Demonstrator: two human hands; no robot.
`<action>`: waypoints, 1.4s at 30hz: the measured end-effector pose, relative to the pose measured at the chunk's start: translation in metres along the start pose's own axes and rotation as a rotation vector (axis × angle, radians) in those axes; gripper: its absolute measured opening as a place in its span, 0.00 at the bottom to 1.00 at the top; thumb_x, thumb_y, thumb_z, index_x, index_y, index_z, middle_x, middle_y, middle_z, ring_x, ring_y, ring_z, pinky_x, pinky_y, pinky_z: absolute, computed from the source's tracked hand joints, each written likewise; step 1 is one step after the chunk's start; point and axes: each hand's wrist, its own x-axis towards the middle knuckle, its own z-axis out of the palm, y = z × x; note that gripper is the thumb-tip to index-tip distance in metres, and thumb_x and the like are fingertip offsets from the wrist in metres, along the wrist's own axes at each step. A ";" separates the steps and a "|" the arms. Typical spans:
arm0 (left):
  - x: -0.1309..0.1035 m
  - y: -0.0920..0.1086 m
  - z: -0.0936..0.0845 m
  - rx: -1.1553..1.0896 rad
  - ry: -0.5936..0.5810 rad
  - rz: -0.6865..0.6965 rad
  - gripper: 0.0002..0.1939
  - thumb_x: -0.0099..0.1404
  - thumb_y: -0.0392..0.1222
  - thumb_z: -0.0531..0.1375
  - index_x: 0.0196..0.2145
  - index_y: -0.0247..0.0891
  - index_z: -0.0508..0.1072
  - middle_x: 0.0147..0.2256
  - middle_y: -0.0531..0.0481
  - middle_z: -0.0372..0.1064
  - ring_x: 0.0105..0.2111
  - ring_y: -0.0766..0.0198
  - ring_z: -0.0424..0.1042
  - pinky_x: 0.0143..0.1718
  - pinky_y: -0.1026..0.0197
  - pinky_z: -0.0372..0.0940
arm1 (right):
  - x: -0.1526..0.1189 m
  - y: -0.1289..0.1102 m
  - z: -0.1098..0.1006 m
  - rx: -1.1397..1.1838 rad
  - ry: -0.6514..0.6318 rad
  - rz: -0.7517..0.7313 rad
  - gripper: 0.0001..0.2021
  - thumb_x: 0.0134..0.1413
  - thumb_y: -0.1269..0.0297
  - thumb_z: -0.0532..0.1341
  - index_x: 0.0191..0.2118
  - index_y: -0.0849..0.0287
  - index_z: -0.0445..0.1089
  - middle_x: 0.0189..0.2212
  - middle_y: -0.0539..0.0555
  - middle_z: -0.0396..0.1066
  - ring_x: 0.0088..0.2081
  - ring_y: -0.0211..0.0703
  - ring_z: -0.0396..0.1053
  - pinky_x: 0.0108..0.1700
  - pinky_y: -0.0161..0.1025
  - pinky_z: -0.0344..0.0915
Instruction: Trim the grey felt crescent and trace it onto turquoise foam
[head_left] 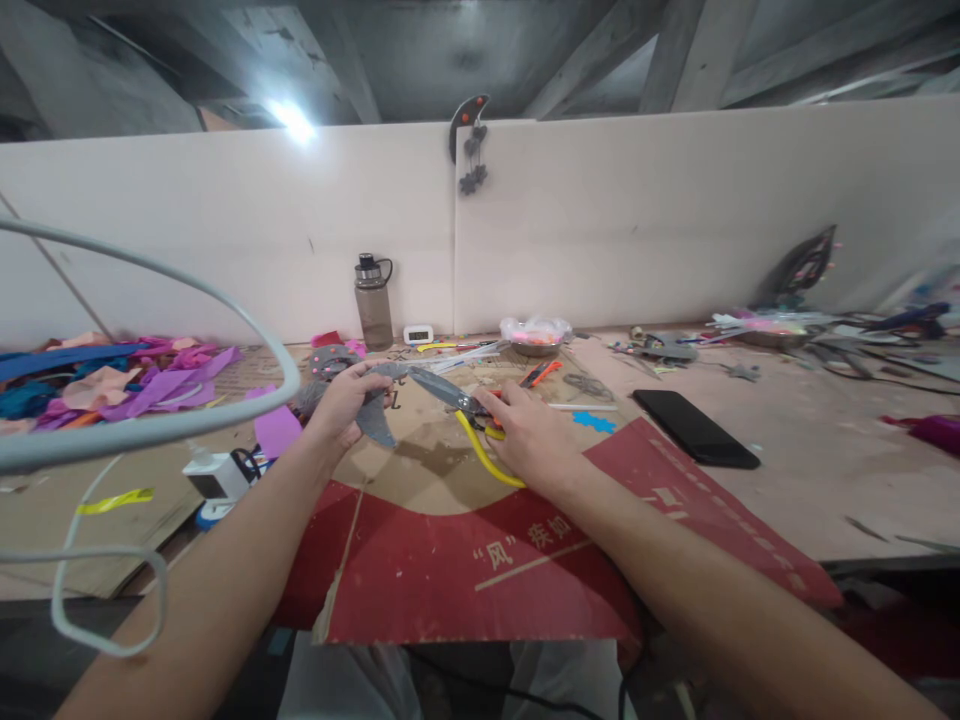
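My left hand (346, 408) is closed on a grey crescent-shaped piece (379, 422), thin like felt, whose pointed end hangs down below the fingers. Yellow-handled scissors (480, 455) are in my right hand (531, 435). Their blades point left and reach the upper part of the grey piece; whether they touch it I cannot tell. Both hands are above a red and brown cardboard sheet (420, 580). Just beyond my right hand lies an orange and black cutter (541, 374). A small blue cut piece (595, 421) is to its right.
A black phone (694, 428) lies at right. A bottle (373, 305), small clock (418, 334) and bowl (535, 338) stand along the white partition (637, 220). Colourful scraps (112, 385) are heaped left. A white cable (180, 440) loops across the near left.
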 end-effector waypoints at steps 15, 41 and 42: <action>0.000 -0.001 0.001 -0.016 -0.016 0.003 0.11 0.43 0.30 0.64 0.28 0.32 0.71 0.23 0.50 0.70 0.20 0.71 0.64 0.21 0.68 0.61 | -0.001 -0.004 -0.005 0.019 -0.053 -0.003 0.18 0.60 0.60 0.53 0.55 0.54 0.64 0.43 0.58 0.70 0.38 0.48 0.69 0.33 0.38 0.58; -0.004 0.004 0.004 0.050 0.064 0.008 0.16 0.42 0.30 0.66 0.33 0.33 0.76 0.23 0.53 0.71 0.20 0.71 0.64 0.23 0.68 0.60 | 0.003 0.000 0.012 0.418 -0.036 0.094 0.20 0.54 0.61 0.62 0.52 0.57 0.63 0.45 0.59 0.63 0.44 0.47 0.65 0.46 0.41 0.63; -0.003 0.004 0.003 0.048 0.066 0.001 0.16 0.42 0.31 0.67 0.33 0.33 0.76 0.23 0.52 0.71 0.20 0.71 0.64 0.22 0.68 0.60 | 0.003 0.001 0.012 0.404 -0.030 0.085 0.20 0.53 0.60 0.62 0.52 0.57 0.64 0.45 0.59 0.63 0.44 0.47 0.65 0.45 0.41 0.63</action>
